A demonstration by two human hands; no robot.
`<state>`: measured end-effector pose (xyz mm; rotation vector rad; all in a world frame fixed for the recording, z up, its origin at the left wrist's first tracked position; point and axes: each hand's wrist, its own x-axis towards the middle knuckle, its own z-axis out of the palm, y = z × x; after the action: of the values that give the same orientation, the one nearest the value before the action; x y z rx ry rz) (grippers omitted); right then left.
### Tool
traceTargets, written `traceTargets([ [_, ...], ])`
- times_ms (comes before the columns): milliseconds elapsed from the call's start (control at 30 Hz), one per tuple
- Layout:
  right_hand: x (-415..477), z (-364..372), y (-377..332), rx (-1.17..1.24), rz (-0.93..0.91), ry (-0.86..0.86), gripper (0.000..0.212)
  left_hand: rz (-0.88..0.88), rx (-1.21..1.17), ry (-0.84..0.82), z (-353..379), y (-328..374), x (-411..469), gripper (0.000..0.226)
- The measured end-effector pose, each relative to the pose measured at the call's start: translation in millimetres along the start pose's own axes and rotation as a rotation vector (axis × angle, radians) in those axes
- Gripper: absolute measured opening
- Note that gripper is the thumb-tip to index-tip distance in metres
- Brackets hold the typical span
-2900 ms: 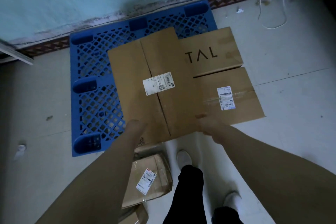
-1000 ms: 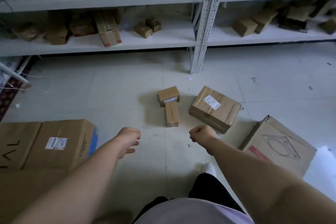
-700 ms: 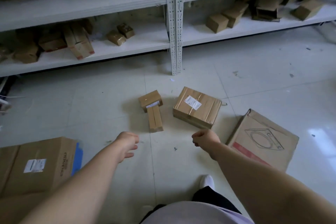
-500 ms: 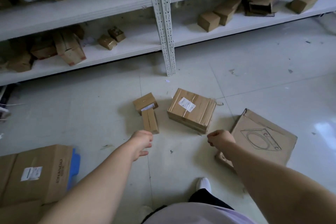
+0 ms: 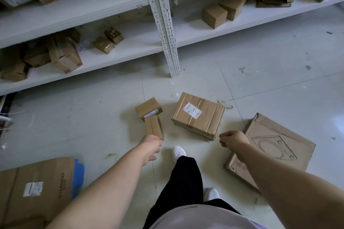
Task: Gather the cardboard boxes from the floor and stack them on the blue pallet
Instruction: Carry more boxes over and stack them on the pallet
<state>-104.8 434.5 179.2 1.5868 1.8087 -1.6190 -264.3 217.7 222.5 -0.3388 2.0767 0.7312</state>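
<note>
Two small cardboard boxes lie touching on the floor, a squat one (image 5: 148, 107) and a narrow one (image 5: 154, 127) in front of it. To their right sits a medium taped box (image 5: 198, 115) with a white label. A large flat box (image 5: 270, 147) printed with a line drawing lies further right. My left hand (image 5: 151, 146) hovers at the narrow box's near end, fingers loosely curled, holding nothing. My right hand (image 5: 232, 138) hangs beside the medium box's near right corner, loosely curled and empty. Flat cardboard (image 5: 37, 188) covers the blue pallet (image 5: 79, 174) at the lower left.
White metal shelving (image 5: 130, 50) with several small cardboard boxes runs along the far side, and its upright post (image 5: 167, 39) stands on the floor just beyond the boxes. My feet in white shoes (image 5: 179, 151) stand on the pale tiled floor between my arms.
I have turned from the pallet towards the shelving and stepped closer to the floor boxes. Both hands have moved forward and down, the left to the narrow box, the right to the medium box.
</note>
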Motion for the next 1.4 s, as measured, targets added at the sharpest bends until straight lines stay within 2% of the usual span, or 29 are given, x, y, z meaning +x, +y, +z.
traceTargets([
  [133, 38, -3, -20, -0.017, 0.057, 0.036, 0.019, -0.059, 0.042, -0.048, 3, 25, 45, 0.015],
  [300, 98, 7, -55, -0.012, 0.129, 0.093, 0.012, -0.101, 0.095, -0.099, 0, 71, 116, 0.02],
  [467, 162, 33, -83, -0.071, 0.154, 0.049, 0.013, -0.122, 0.122, -0.102, 11, 100, 187, 0.014],
  [667, 264, 53, -75, -0.271, 0.155, -0.033, 0.016, -0.188, 0.121, -0.132, 62, 89, 274, 0.02],
  [867, 390, 74, -40, -0.515, 0.145, -0.088, 0.021, -0.372, 0.076, -0.146, 135, 58, 366, 0.034],
  [933, 430, 86, -27, -0.591, 0.134, -0.116, 0.026, -0.373, 0.065, -0.155, 163, 48, 401, 0.036],
  [1033, 483, 102, -13, -0.744, 0.067, -0.09, 0.052, -0.401, -0.032, -0.158, 200, 40, 448, 0.034],
  [1100, 515, 109, -9, -0.839, -0.003, -0.041, 0.068, -0.467, -0.151, -0.149, 218, 41, 474, 0.018],
  [1167, 543, 114, -3, -0.899, -0.031, -0.035, 0.077, -0.524, -0.255, -0.143, 231, 41, 498, 0.013],
  [1233, 564, 116, 3, -0.885, -0.014, -0.072, 0.08, -0.554, -0.329, -0.155, 241, 39, 518, 0.025],
  [1300, 576, 117, 7, -0.844, 0.008, -0.098, 0.078, -0.584, -0.432, -0.16, 246, 36, 531, 0.026],
  [1400, 579, 120, 13, -0.787, 0.038, -0.045, 0.068, -0.632, -0.584, -0.132, 246, 31, 537, 0.031],
])
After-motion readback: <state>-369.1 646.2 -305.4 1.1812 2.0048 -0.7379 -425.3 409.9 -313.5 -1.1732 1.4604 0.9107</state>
